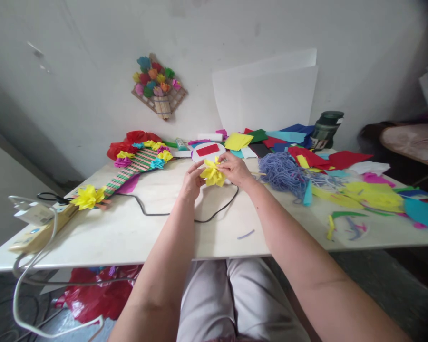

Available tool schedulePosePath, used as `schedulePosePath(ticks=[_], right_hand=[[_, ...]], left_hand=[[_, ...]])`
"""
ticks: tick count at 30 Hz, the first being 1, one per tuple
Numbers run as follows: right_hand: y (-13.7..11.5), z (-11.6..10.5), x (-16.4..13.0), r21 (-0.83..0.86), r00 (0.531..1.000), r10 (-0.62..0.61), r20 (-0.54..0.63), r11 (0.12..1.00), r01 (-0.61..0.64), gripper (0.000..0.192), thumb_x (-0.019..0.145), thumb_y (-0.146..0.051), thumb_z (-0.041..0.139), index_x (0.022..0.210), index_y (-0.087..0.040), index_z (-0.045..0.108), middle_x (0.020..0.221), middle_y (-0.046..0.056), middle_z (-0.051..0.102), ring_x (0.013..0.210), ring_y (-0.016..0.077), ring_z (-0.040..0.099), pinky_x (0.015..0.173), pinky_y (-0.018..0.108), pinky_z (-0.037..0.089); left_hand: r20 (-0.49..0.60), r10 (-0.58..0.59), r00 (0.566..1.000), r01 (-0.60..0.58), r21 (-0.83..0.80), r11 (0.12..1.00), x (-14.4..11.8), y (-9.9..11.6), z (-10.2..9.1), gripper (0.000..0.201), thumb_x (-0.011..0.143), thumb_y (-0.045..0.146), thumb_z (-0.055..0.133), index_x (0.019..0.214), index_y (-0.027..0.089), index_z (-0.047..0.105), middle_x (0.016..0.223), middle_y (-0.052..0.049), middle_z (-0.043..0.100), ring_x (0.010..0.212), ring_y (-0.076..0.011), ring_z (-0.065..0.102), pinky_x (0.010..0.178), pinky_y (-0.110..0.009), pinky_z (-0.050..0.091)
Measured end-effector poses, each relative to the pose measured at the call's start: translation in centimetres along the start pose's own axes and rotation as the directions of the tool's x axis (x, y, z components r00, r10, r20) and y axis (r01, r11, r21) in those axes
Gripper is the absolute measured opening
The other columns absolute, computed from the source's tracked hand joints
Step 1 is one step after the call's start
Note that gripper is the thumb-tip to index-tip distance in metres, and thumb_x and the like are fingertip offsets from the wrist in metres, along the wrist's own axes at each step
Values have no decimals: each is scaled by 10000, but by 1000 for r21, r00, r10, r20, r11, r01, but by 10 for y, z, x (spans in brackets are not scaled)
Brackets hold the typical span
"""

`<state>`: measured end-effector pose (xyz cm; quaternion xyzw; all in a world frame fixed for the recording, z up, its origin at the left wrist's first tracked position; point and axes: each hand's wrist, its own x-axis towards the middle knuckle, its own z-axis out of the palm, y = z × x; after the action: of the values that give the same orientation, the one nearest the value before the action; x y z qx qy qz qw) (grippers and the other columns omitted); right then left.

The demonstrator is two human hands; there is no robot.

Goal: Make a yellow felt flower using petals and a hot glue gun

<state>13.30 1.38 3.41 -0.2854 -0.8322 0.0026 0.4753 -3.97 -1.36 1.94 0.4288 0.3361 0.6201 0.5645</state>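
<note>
A yellow paper flower (213, 174) is held up between my two hands over the middle of the table. My left hand (192, 180) has its fingers against the flower's left edge. With fingers pinched, my right hand (234, 168) grips the flower's right side. What looks like a thin stick (258, 174) pokes out to the right beyond that hand. Just behind the flower lies a white rounded piece with a red rectangle (207, 150) on it. To the left rests a woven striped fan shape (138, 164) trimmed with paper flowers, and a larger yellow flower (89, 196) sits at its lower end.
A tangle of blue-purple yarn (283, 172) lies right of my hands, with coloured paper scraps (373, 195) beyond. A dark green flask (327, 130) stands at the back. A black cable (157, 214) crosses the table from a power strip (44, 228). A flower decoration (159, 85) hangs on the wall.
</note>
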Motion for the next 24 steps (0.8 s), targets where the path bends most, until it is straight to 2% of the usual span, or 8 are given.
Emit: schedulePosePath(ticks=[4,10,18,24], right_hand=[[0,-1,0,15,999,-11,34,1000,10,167,784,-196,552,694,-190,693,930,51,616,682,123,547,621,252,441],[-3,0,-1,-9,996,-11,84,1000,12,163,786,-187,551,707,-187,693,933,53,615,770,147,566,678,265,447],[-7,0,-1,-70,985,6,175,997,7,162,797,-178,542,761,-192,699,981,53,608,804,148,580,715,264,444],[-11,-1,-1,-110,979,13,204,994,10,165,805,-170,538,775,-195,699,1014,55,600,818,151,581,731,261,442]], left_hand=[[2,-8,1000,8,-7,1000,0,2,0,417,575,323,644,947,134,630,795,-49,665,732,-191,640,619,-288,493],[-67,-9,998,17,111,994,-1,1,1,284,523,322,718,702,125,619,678,-37,629,663,-178,615,579,-276,472],[-161,-29,987,53,147,988,0,1,3,237,493,288,714,620,129,593,596,-12,576,573,-143,557,547,-270,447],[-174,-42,984,68,146,987,1,0,1,249,482,278,722,645,131,605,616,-12,584,595,-152,562,551,-279,462]])
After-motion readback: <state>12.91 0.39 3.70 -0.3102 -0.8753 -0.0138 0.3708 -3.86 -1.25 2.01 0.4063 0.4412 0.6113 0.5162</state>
